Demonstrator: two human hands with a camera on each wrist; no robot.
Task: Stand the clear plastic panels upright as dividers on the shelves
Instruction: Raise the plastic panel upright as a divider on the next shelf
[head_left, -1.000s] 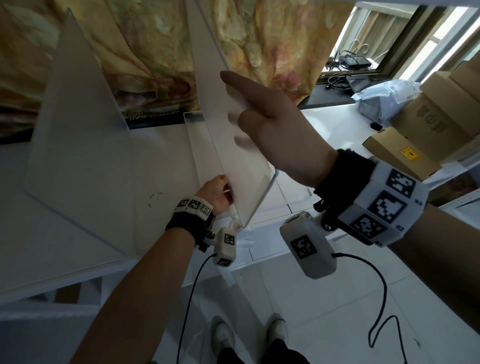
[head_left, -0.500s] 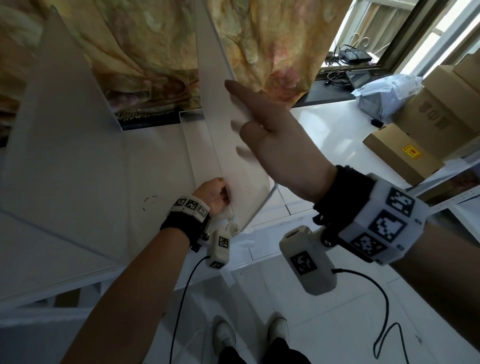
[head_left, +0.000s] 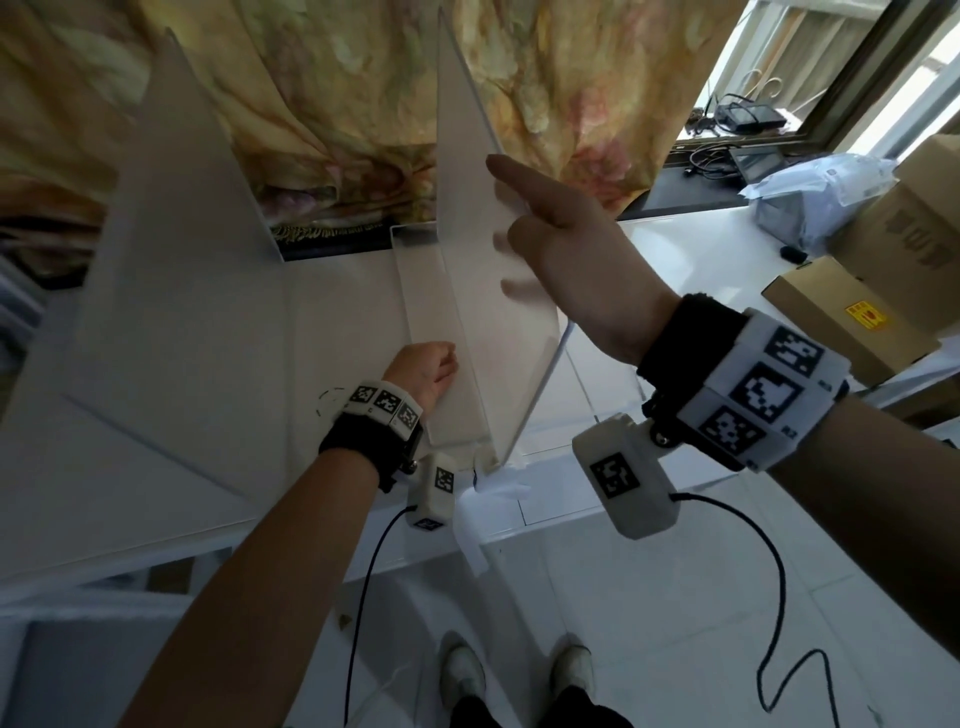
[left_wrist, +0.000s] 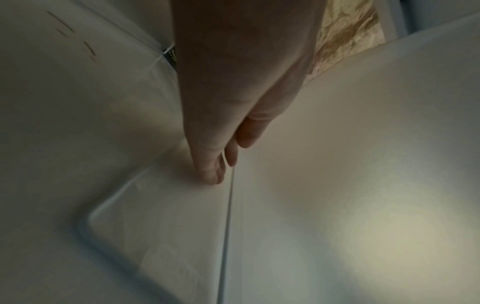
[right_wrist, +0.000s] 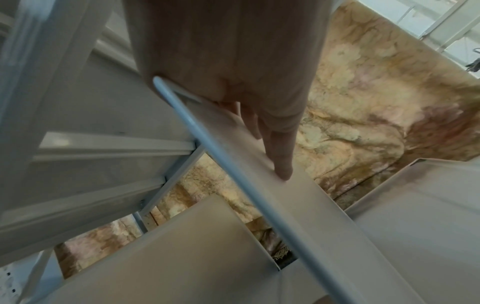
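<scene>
Panel number two (head_left: 483, 291) is standing upright on the white shelf (head_left: 337, 322), an L-shaped frosted clear plastic divider with its flat foot lying on the shelf surface and the tall part rising toward the curtain. Right hand (head_left: 566, 249) is up high on it, thumb on the near face and the fingers (right_wrist: 281, 156) laid out straight on the far face (you can see them as blurry shadows through the plastic from the head camera), so it has the sheet clasped near its front edge. Left hand (head_left: 423, 369) is down low at the base, fingers (left_wrist: 215, 172) curled with the tips touching the foot right at the fold where it meets the upright part. Can't tell from any view whether it actually has a hold on anything or is only pressing there.

Other divider (head_left: 176, 270) stands upright further left on the same shelf, well apart from the held one, nobody touching it.

Floral yellowish curtain (head_left: 322, 104) hangs behind the shelf. Cardboard boxes (head_left: 852, 317) sit off to the right near a window, along with a grey plastic mailer bag (head_left: 810, 192). Both wrists wear marker-covered camera bands with cables hanging down.
</scene>
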